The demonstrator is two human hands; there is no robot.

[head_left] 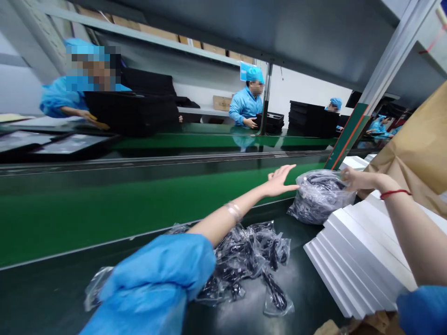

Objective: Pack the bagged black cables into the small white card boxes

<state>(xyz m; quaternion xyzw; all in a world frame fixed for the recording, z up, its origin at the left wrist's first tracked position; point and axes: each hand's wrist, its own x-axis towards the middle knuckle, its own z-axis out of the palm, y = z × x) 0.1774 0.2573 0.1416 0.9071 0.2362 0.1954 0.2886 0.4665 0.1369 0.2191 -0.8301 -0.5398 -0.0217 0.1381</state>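
Note:
A large clear plastic bag [319, 197] full of dark bagged items stands on the dark green table, between my two hands. My left hand [281, 180] is at its left side, fingers spread and holding nothing. At the bag's upper right edge is my right hand [352, 179], its fingers bent against the plastic; the fingertips are blurred, so its hold is unclear. Nearer to me, under my left forearm, lies a loose pile of small clear bags with black cables [244, 256]. One bagged cable [275, 291] lies apart at the pile's front.
Stacked white boards [363, 256] lean at the right, below brown paper [412, 153]. A green conveyor belt [139, 200] runs behind the table. Beyond it, people in blue handle black boxes [132, 111]. A slanted metal post [370, 102] rises behind the large bag.

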